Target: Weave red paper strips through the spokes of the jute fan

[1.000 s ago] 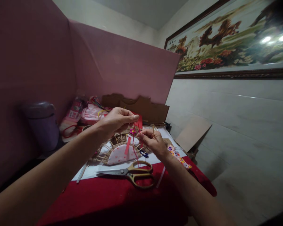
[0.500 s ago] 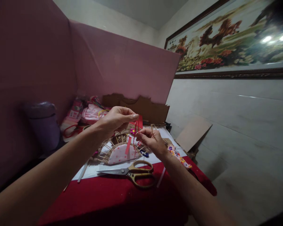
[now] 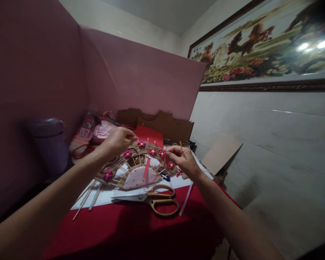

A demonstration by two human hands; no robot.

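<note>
My right hand [image 3: 184,160] pinches a thin red cord [image 3: 165,159] whose strands hang at the fingertips. A slim brownish stick-like piece [image 3: 181,146] shows by its fingers. My left hand [image 3: 119,140] is raised on the left with its fingertips pressed together; whatever may be in them is too small to make out. Beneath both hands lies an arched twine weaving [image 3: 116,162] on thin sticks, with several magenta flowers [image 3: 128,154]. At its centre is a half-round pink spotted fabric piece [image 3: 137,178], and a red strip [image 3: 146,168] rests across it.
Scissors [image 3: 151,198] with gold handles lie in front on the red cloth [image 3: 111,227]. Thin sticks [image 3: 83,200] lie at left. Behind are red card [image 3: 154,135], torn cardboard [image 3: 168,124] and bagged materials [image 3: 83,131]. A purple container [image 3: 51,148] stands left.
My hands have moved apart: the left went left and slightly down, the right slightly right with the red cord. More of the flowers and the red card now shows.
</note>
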